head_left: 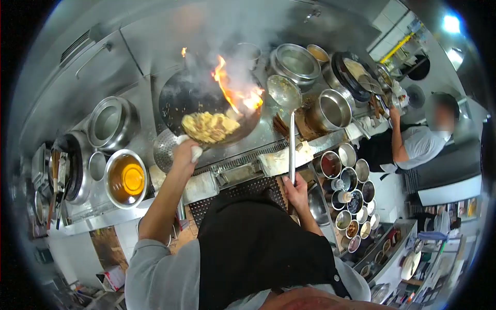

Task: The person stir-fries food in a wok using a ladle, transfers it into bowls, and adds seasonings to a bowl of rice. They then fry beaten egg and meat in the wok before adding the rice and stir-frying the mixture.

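My left hand [181,156] is closed on the near edge of a black wok [173,95], with a white cloth [196,152] between hand and metal. Yellow and brown pieces of food [211,127] are gathered on the wok's near side, while flames [252,98] and smoke rise at its right. My right hand [296,193] grips the long handle of a ladle [292,144]. The ladle's bowl [284,93] is raised to the right of the wok, apart from the food. A perforated skimmer [166,150] lies beside my left hand.
Left of the wok stand a bowl of amber liquid [124,179] and a metal pot [106,124]. To the right are another pot [333,109] and several seasoning containers [330,164]. A co-worker [423,142] stands at the neighbouring burner on the right.
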`<state>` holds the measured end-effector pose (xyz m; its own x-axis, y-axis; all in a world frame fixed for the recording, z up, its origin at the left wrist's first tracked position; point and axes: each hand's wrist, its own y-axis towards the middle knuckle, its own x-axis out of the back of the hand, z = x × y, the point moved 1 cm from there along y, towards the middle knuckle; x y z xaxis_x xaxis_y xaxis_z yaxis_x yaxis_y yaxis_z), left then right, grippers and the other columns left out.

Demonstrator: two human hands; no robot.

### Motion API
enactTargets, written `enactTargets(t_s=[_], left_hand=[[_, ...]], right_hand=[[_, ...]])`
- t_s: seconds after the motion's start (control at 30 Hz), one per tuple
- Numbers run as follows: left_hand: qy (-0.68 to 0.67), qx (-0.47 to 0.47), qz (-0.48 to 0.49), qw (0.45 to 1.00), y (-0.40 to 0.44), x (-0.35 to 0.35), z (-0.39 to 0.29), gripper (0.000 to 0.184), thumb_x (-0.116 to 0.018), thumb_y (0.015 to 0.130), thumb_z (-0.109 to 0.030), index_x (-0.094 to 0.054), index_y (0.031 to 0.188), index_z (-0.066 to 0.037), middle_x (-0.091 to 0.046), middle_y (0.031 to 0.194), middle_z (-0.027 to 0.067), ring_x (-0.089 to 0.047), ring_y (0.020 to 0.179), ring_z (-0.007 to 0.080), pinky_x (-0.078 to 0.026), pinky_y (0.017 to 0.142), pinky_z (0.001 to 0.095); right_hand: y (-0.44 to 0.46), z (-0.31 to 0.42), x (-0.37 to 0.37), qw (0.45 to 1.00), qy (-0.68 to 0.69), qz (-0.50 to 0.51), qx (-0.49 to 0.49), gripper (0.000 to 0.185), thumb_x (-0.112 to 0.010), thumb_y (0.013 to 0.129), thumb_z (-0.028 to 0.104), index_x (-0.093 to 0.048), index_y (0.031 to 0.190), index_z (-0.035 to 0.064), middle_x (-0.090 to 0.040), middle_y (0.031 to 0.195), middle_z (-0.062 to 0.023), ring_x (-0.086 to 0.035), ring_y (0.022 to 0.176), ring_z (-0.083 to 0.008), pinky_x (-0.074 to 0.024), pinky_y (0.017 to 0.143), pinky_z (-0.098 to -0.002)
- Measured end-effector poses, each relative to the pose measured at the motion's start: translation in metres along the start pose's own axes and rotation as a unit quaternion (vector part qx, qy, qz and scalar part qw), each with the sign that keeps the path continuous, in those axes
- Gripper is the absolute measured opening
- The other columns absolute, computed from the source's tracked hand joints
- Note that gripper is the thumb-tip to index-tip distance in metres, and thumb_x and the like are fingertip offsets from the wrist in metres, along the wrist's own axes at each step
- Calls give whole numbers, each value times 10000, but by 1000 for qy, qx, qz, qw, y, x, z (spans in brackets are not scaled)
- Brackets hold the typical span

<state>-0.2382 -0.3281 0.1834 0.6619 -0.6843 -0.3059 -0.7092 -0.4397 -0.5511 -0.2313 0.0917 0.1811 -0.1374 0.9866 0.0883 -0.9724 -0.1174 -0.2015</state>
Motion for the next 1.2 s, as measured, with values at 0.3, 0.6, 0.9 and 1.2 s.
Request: enactTargets(t_s=[0.3, 0.6, 0.9, 1.2], left_hand=[[-205, 76, 95, 971, -41, 7, 107, 64, -574, 864, -131, -542, 910, -160, -596, 693, 58, -503, 412, 158, -388, 321, 264], [-167, -48, -34, 984, -18, -59, 21, 138, -615, 888, -155, -545, 785, -215, -583, 723, -38, -586, 610, 115, -430, 455, 280], [-231, -78, -67, 968, -6, -70, 71, 105, -598, 865, -138, -583, 949, -198, -602, 785, -28, -606, 664, 141, -455, 483, 337], [-182, -57, -77, 979, -43, -88, 79, 101, -629, 827, -91, -543, 868, -124, -569, 679, 28, -533, 480, 171, -367, 372, 301]], right_hand=[[-6, 11, 11, 1000, -7, 4, -7, 169, -709, 967, 207, -616, 926, 73, -523, 688, 63, -454, 572, -29, -354, 504, -223], [35, -18, 44, 999, 41, 29, -12, 175, -692, 986, 205, -612, 919, 64, -523, 636, 55, -456, 517, -38, -356, 457, -236], [61, -8, 98, 998, 24, 50, -23, 183, -647, 1008, 226, -595, 940, 64, -524, 604, 26, -453, 469, -63, -352, 420, -234], [87, -2, 134, 988, -5, 153, 3, 160, -624, 1015, 195, -571, 1023, 43, -512, 610, 25, -461, 470, -59, -368, 419, -238]])
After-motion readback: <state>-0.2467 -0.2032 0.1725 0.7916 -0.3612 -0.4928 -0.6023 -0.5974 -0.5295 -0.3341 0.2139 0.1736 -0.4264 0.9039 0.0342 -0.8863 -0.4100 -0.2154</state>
